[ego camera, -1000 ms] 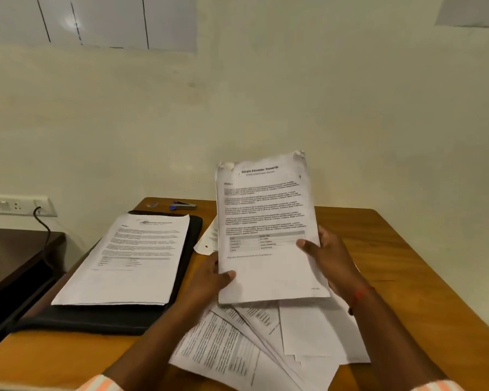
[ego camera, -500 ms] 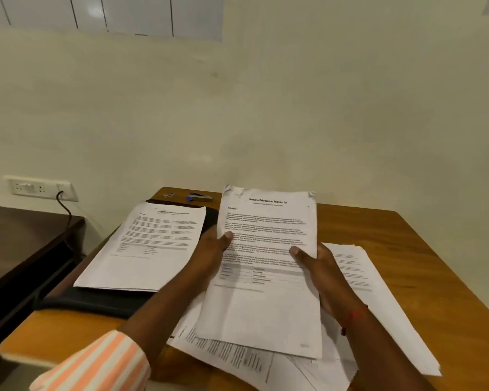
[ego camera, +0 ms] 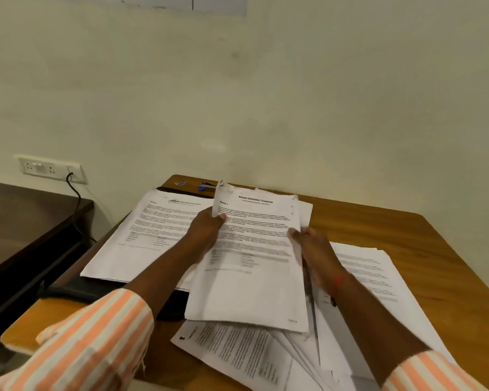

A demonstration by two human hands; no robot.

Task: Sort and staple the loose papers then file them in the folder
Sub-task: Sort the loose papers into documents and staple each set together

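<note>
Sorting is the step in hand, I judge. Left hand (ego camera: 206, 230) and right hand (ego camera: 314, 249) each pinch one side edge of a paper set (ego camera: 251, 283), thumbs on top, just right of the folder (ego camera: 96, 289) and over the loose papers (ego camera: 237, 356). Next it needs squaring, then the stapler (ego camera: 206, 186) (behind the folder), w/ corners aligned.
</note>
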